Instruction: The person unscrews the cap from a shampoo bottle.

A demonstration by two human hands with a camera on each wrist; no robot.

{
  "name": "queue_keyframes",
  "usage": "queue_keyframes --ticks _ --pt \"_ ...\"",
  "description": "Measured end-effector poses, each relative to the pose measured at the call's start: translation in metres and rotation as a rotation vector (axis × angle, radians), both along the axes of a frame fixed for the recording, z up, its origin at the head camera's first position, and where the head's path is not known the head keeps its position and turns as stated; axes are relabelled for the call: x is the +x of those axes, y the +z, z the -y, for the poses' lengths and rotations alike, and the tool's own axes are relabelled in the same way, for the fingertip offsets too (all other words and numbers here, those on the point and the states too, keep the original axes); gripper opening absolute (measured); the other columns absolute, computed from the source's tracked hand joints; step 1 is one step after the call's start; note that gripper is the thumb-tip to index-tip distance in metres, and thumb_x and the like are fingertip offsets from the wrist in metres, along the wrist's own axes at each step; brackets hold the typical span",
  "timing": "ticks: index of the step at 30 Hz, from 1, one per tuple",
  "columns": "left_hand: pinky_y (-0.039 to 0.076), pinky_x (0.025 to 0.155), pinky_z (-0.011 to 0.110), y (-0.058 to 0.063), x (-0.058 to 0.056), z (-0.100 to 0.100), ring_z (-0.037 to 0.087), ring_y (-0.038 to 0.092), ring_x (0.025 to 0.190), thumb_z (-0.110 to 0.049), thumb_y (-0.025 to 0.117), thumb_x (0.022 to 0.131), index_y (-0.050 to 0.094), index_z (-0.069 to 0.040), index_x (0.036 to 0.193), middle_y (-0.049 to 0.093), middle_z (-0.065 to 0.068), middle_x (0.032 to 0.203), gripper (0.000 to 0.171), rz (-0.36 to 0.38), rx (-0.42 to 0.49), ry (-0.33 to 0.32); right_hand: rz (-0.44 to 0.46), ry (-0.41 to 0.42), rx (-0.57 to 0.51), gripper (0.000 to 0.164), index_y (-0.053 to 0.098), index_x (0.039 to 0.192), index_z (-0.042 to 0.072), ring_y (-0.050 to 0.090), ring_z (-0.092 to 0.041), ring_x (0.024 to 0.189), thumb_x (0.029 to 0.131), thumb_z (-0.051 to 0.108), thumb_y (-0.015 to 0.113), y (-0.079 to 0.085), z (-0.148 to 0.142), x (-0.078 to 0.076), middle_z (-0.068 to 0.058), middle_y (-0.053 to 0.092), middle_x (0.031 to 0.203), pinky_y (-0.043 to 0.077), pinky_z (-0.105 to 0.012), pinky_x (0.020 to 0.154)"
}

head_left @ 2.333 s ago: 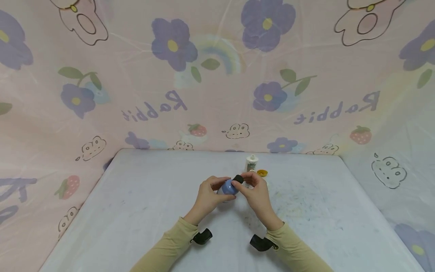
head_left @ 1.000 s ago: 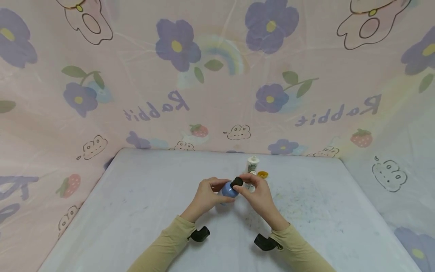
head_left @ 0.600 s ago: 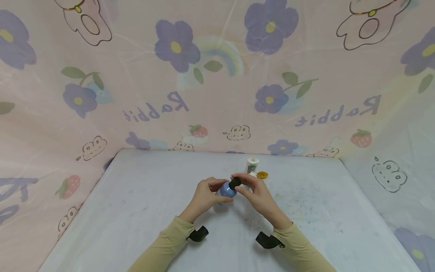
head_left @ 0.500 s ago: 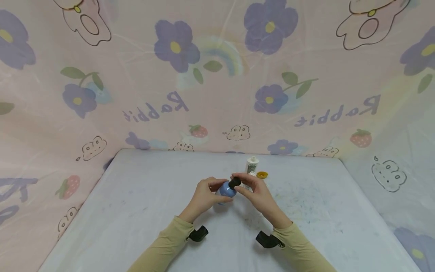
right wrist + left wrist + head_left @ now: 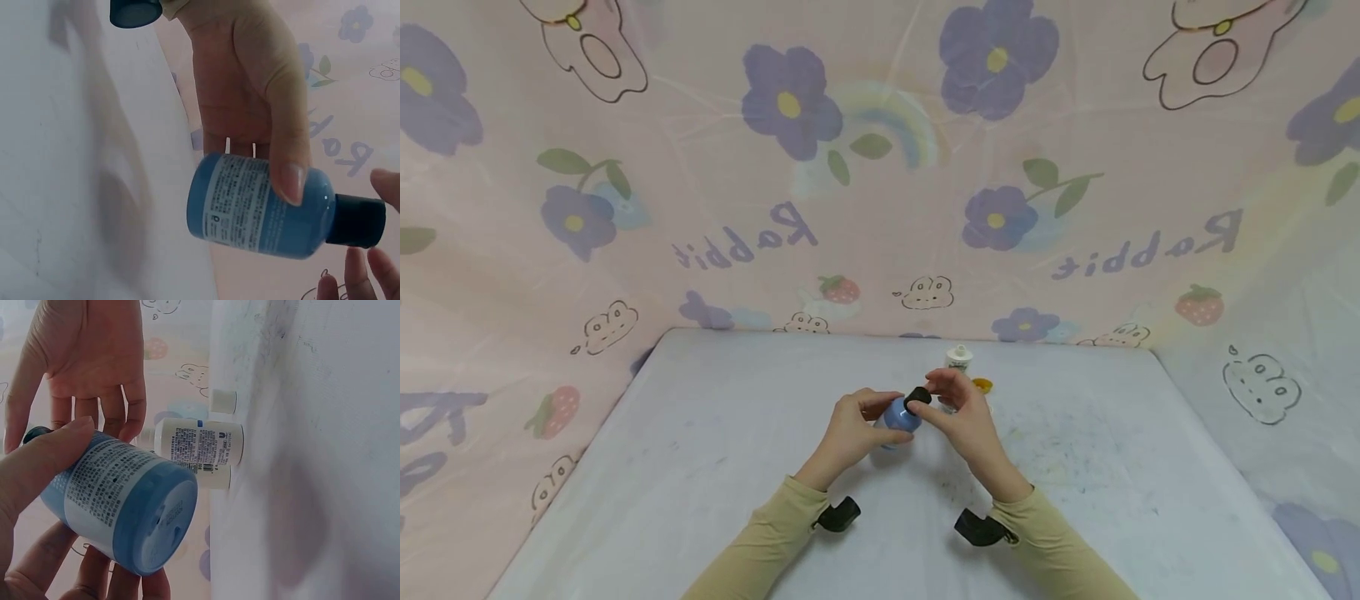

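In the head view, my left hand (image 5: 855,429) grips a blue bottle (image 5: 898,417), tilted with its black cap (image 5: 917,398) up and to the right. Thumb and fingers wrap the bottle's body, and printed white labelling shows in both wrist views. My right hand (image 5: 964,417) is at the cap, its thumb on one side and fingers on the other. Those fingers are loosely spread, with the tips right at the cap's edge in the right wrist view. From the left wrist view, the right palm (image 5: 97,350) faces the camera with fingers mostly straight.
Behind the right hand stands a white bottle (image 5: 958,358) on the white-covered table (image 5: 737,500), next to a yellow cap (image 5: 982,385). The left wrist view shows a printed white bottle (image 5: 200,444) and a small white cylinder (image 5: 223,401). A patterned curtain (image 5: 880,192) surrounds the table.
My right hand has loosened around the black cap, its fingers spreading and rising, its wrist shifting slightly left. It now covers more of the white bottle. The left hand keeps its grip on the blue bottle.
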State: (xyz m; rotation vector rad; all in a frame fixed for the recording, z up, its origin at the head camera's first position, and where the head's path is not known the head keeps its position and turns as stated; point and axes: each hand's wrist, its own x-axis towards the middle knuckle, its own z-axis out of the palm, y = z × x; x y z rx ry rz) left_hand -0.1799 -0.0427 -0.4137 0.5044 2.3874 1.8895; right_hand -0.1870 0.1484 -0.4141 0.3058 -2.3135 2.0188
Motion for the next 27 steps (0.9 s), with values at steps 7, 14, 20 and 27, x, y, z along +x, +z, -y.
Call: queue_keyframes --ticks 7,14,20,27 --pt "0.045 0.091 0.054 0.0 0.0 0.0 0.033 0.061 0.102 -0.004 0.085 0.07 0.066 0.001 0.118 0.061 0.017 0.099 0.051 -0.002 0.014 0.002 0.016 -0.046 0.005 0.033 0.059 0.104 -0.003 0.054 -0.027 0.099 0.08 0.008 0.078 0.004 0.003 0.001 -0.016 0.06 0.102 0.04 -0.043 0.096" --pt "0.045 0.09 0.055 -0.002 0.002 0.001 0.032 0.061 0.102 -0.005 0.085 0.07 0.065 0.002 0.119 0.061 0.015 0.099 0.053 0.028 0.013 0.005 0.037 -0.063 -0.003 0.033 0.062 0.099 0.0 0.056 -0.026 0.099 0.077 0.016 0.082 -0.016 0.0 -0.009 -0.013 0.061 0.098 0.04 -0.047 0.096" --pt "0.047 0.09 0.051 -0.003 0.001 0.001 0.032 0.061 0.101 -0.004 0.085 0.07 0.065 0.002 0.118 0.06 0.016 0.098 0.053 0.01 0.01 -0.003 0.047 -0.063 0.016 0.035 0.064 0.1 0.002 0.056 -0.027 0.104 0.077 0.02 0.082 -0.018 -0.002 -0.009 -0.012 0.062 0.099 0.039 -0.048 0.096" --pt "0.047 0.09 0.049 -0.001 0.001 0.001 0.032 0.061 0.102 -0.004 0.085 0.07 0.067 -0.002 0.116 0.06 0.016 0.099 0.05 0.025 0.01 -0.008 0.045 -0.039 0.034 0.033 0.066 0.103 0.002 0.055 -0.028 0.108 0.078 0.019 0.081 -0.015 -0.004 -0.009 -0.013 0.064 0.101 0.034 -0.053 0.101"
